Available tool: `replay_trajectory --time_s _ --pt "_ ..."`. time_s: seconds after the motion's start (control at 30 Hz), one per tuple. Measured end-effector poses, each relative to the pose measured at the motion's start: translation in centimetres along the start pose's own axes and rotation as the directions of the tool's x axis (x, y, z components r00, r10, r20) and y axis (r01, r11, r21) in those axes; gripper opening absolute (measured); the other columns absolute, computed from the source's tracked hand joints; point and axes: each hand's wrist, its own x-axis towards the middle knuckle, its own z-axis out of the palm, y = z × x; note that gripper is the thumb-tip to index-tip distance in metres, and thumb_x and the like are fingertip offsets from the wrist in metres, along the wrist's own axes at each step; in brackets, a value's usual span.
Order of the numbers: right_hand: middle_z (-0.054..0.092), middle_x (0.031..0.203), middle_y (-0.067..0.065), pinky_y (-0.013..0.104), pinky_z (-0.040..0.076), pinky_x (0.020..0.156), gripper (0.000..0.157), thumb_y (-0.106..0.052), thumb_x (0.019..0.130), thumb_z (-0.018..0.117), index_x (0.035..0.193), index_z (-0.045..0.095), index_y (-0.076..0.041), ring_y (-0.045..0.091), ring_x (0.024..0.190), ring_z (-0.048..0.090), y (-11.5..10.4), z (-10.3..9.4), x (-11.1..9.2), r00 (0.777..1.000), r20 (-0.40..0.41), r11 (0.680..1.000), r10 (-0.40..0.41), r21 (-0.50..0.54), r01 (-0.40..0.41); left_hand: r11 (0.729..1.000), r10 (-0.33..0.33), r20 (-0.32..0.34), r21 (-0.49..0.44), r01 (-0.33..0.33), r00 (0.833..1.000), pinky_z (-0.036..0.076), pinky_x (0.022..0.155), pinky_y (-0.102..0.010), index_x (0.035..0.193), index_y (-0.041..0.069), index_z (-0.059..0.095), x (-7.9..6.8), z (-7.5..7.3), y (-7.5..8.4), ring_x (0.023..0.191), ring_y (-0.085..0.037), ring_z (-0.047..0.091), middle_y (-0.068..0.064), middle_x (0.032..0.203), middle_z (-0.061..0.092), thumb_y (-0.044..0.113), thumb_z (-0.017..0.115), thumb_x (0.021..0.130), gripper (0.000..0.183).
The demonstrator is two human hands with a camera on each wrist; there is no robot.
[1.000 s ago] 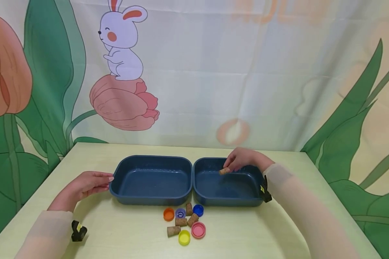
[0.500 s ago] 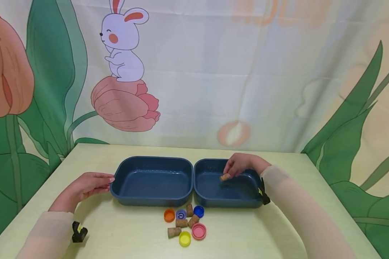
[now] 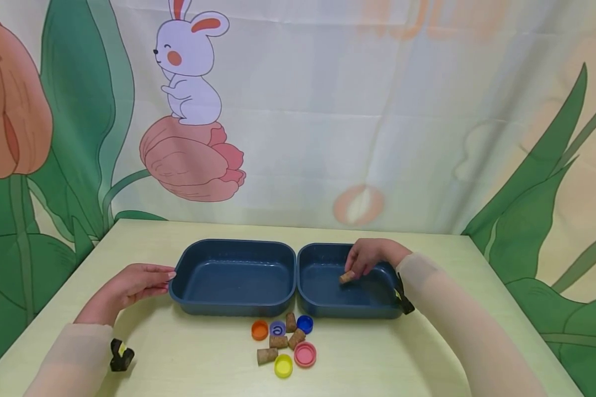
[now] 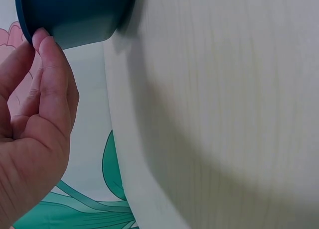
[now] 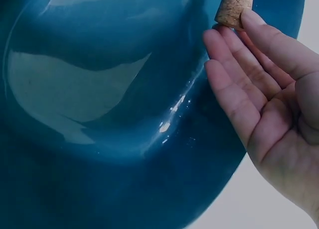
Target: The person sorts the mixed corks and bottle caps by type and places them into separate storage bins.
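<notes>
Two dark blue rectangular trays stand side by side on the table. My left hand [image 3: 138,284] pinches the left end of the left tray [image 3: 230,310] at its rim, thumb and fingertips meeting there in the left wrist view. Inside the right tray [image 3: 350,311], low over its floor, my right hand [image 3: 370,256] holds a cork [image 3: 346,277] between thumb and fingertips. That cork [image 5: 234,10] is tilted and sticks out past the fingers. In the head view no other things show in either tray.
In front of the trays lie several loose corks [image 3: 266,356] among bottle caps: orange [image 3: 260,330], purple [image 3: 277,329], blue [image 3: 305,324], pink [image 3: 305,354] and yellow [image 3: 283,366]. Behind the table [image 3: 189,358] hangs a printed curtain [image 3: 288,138].
My right hand has lowered the cork further into the right tray. The left hand stays at the left tray's rim, and the loose corks and caps have not moved.
</notes>
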Motion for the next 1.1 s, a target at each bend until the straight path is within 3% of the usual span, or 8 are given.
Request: replay_trajectory --time_s 0.53,0.77,1.1 --pt "0.078 0.097 0.002 0.021 0.058 0.078 0.016 -0.008 0.094 0.070 0.109 0.075 -0.002 0.004 0.084 0.067 -0.9 -0.2 0.7 0.999 0.032 0.993 0.035 -0.109 -0.032 1.000 0.005 0.001 0.003 -0.005 1.000 0.063 0.078 -0.021 0.139 -0.019 0.049 -0.2 0.0 0.1 0.078 -0.004 0.071 0.009 0.087 0.075 0.015 0.061 0.103 0.050" --pt "0.079 0.099 0.004 0.024 0.060 0.084 0.016 -0.007 0.094 0.071 0.108 0.075 -0.003 0.007 0.086 0.069 -1.1 0.3 0.9 0.996 0.051 0.989 0.078 -0.128 -0.071 1.000 0.004 0.002 -0.004 -0.004 1.000 0.063 0.077 -0.021 0.138 -0.019 0.049 -0.1 -0.1 0.0 0.078 -0.004 0.071 0.009 0.087 0.076 0.014 0.060 0.104 0.049" --pt "0.077 0.095 0.002 0.025 0.060 0.084 0.012 -0.005 0.092 0.072 0.103 0.076 -0.005 0.006 0.083 0.067 -1.4 0.7 1.0 0.996 0.024 0.984 0.084 -0.159 -0.079 1.000 0.011 0.013 -0.011 -0.010 1.000 0.063 0.077 -0.020 0.136 -0.018 0.053 0.1 -0.2 -0.2 0.078 -0.004 0.071 0.009 0.086 0.075 0.014 0.060 0.103 0.046"
